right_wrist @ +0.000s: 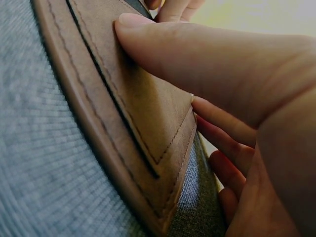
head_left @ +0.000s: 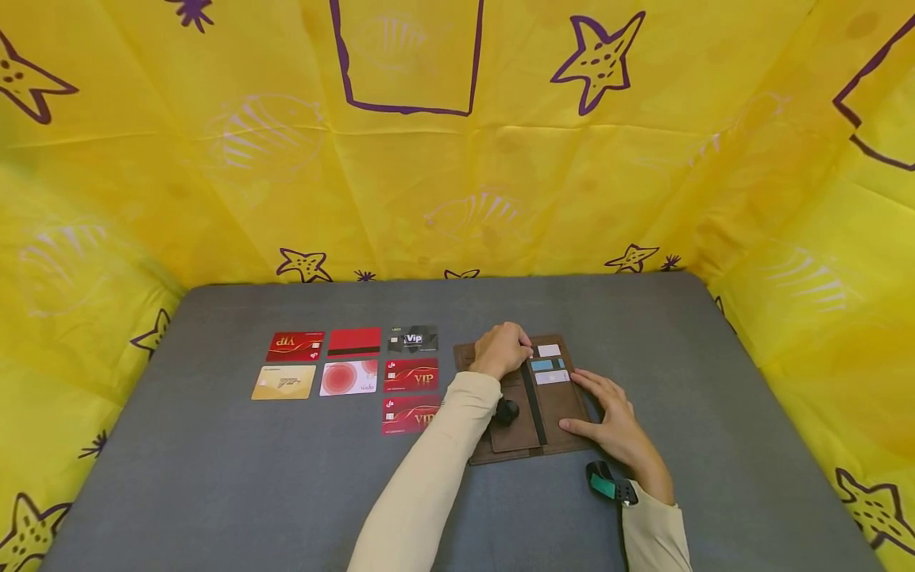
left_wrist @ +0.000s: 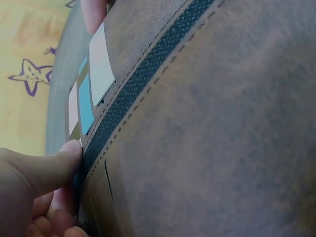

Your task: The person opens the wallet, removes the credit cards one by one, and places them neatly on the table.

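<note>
A brown wallet [head_left: 515,429] lies unfolded on the table, with a dark band [head_left: 534,405] running down its middle. My left hand [head_left: 503,349] is at the wallet's upper edge, thumb and curled fingers pinching beside the band; I cannot tell whether a card is also between them. A white card [head_left: 549,349], a blue card [head_left: 547,365] and a lower white card [head_left: 553,377] show in the right-hand slots. At the wallet's right side, my right hand [head_left: 616,417] grips the edge. Its thumb [right_wrist: 163,44] lies on the leather, and its other fingers are along the edge.
Left of the wallet, several cards lie face up in rows on the grey table [head_left: 286,477]: red VIP cards [head_left: 411,375], a black card [head_left: 413,339], a gold card [head_left: 283,382] and others. A yellow patterned cloth [head_left: 400,199] surrounds the table's back and sides.
</note>
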Tool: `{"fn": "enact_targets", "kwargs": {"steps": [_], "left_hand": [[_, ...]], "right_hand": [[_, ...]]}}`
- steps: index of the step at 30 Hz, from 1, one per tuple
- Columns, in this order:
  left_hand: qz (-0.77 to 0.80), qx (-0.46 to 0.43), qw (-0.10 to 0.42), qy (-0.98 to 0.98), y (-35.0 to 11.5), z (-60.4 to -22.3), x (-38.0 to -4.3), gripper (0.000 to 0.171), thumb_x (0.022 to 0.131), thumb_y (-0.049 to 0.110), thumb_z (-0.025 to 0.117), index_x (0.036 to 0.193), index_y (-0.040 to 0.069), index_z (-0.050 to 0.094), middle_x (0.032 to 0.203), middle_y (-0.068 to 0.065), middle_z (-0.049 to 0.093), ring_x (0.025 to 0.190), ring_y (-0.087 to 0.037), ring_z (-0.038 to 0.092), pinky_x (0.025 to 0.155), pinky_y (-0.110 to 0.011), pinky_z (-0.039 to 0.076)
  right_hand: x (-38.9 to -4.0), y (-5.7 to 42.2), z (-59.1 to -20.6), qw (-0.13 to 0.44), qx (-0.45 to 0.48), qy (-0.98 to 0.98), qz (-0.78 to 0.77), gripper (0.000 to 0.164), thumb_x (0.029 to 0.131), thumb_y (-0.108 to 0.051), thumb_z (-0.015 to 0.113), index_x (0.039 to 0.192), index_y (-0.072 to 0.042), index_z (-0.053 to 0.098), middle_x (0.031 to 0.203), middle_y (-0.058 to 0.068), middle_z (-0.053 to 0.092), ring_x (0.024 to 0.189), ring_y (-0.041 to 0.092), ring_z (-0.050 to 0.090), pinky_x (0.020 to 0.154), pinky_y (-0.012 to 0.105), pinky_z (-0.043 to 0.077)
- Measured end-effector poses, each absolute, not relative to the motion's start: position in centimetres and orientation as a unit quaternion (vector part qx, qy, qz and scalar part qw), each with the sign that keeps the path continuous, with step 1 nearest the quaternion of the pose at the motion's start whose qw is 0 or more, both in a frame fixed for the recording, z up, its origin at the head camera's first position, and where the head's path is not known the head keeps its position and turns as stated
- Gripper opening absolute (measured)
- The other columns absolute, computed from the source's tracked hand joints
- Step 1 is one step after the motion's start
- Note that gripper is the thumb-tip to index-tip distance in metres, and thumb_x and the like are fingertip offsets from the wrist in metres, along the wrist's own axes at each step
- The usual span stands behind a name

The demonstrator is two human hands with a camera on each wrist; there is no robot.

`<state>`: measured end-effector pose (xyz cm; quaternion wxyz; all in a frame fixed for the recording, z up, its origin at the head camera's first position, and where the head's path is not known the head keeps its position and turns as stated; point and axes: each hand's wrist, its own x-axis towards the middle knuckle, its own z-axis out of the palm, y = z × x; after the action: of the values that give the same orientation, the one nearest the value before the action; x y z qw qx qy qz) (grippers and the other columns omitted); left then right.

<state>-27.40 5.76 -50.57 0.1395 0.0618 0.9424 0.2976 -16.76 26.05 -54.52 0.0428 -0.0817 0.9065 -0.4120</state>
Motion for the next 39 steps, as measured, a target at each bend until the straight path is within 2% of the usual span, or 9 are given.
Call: {"fn": "enact_targets", "kwargs": {"steps": [10,18,22,28,39], "left_hand": [[0.299,0.049,0.139,0.943,6.0,-50.5,-27.4,0.011,0.093,0.027,0.069,0.096,0.022,0.078,0.108,0.003,0.075,0.101,-0.022,0.069,0.084,-0.042,0.052],[0.304,0.049,0.149,0.94,6.0,-50.7,-27.6,0.015,0.087,0.034,0.076,0.096,0.022,0.078,0.108,0.004,0.075,0.097,-0.021,0.068,0.082,-0.041,0.051],[0.299,0.044,0.147,0.942,6.1,-50.7,-27.7,0.013,0.088,0.032,0.075,0.095,0.022,0.077,0.107,0.003,0.075,0.099,-0.022,0.068,0.08,-0.04,0.051],[0.306,0.041,0.115,0.944,6.2,-51.7,-27.9,0.01,0.089,0.032,0.074,0.089,0.023,0.077,0.098,0.005,0.075,0.089,-0.02,0.069,0.068,-0.035,0.051],[0.306,0.038,0.097,0.946,6.2,-51.6,-27.5,0.015,0.092,0.031,0.07,0.103,0.02,0.068,0.1,0.0,0.073,0.092,-0.025,0.068,0.072,-0.039,0.051]], "right_hand": [[-16.7,26.1,-54.5,0.043,-0.082,0.906,-0.412,0.076,0.079,-0.027,0.082,0.144,-0.006,0.049,0.152,0.021,0.039,0.14,0.049,0.023,0.103,0.07,0.014],[-16.7,26.2,-54.5,0.042,-0.081,0.906,-0.413,0.075,0.079,-0.027,0.082,0.144,-0.007,0.049,0.152,0.021,0.039,0.139,0.049,0.023,0.103,0.071,0.014],[-16.7,26.2,-54.5,0.046,-0.081,0.906,-0.414,0.075,0.08,-0.028,0.082,0.144,-0.007,0.049,0.153,0.02,0.038,0.14,0.049,0.022,0.103,0.071,0.014],[-16.7,26.2,-54.4,0.042,-0.082,0.906,-0.413,0.075,0.079,-0.028,0.082,0.144,-0.008,0.05,0.153,0.019,0.039,0.14,0.048,0.022,0.103,0.07,0.014],[-16.7,26.1,-54.6,0.04,-0.083,0.907,-0.412,0.075,0.079,-0.027,0.083,0.144,-0.007,0.05,0.152,0.02,0.04,0.139,0.048,0.024,0.103,0.07,0.015]]}}
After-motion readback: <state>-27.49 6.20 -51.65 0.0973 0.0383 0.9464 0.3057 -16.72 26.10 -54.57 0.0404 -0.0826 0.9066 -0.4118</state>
